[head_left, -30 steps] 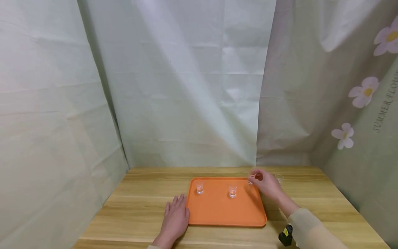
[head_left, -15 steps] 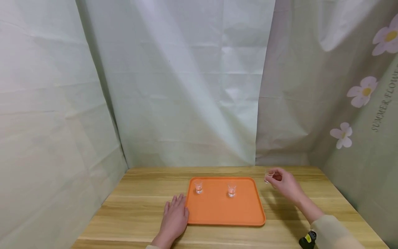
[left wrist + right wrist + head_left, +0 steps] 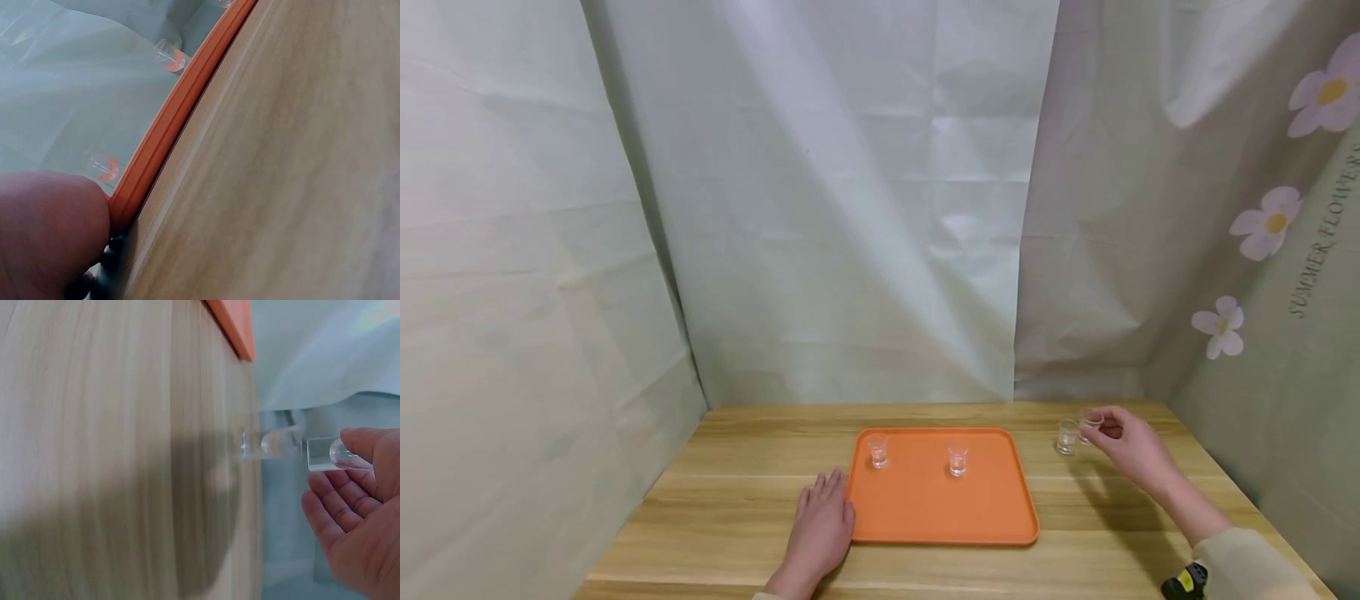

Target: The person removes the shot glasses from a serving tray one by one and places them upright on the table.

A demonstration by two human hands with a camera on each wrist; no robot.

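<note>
My right hand (image 3: 1131, 446) pinches a small clear shot glass (image 3: 1087, 422) between thumb and fingers, at the right of the table. Just left of it, a second shot glass (image 3: 1066, 437) stands upright on the wood. In the right wrist view the held glass (image 3: 322, 454) is raised off the tabletop, its base end facing the standing glass (image 3: 275, 442). Two more shot glasses stand on the orange tray (image 3: 940, 517): one glass (image 3: 878, 452) near its far left corner, another glass (image 3: 957, 461) right of centre. My left hand (image 3: 818, 521) lies with straight fingers along the tray's left edge.
The wooden table (image 3: 737, 483) reaches back to a pale fabric curtain (image 3: 850, 250). Fabric also hangs along both sides, with flowers (image 3: 1266, 223) printed on the right. A black and yellow device (image 3: 1184, 582) sits by the right sleeve.
My right hand has carried its shot glass from over the tray's far right corner rightward, past the standing glass, which shows again. The left hand and tray have stayed put.
</note>
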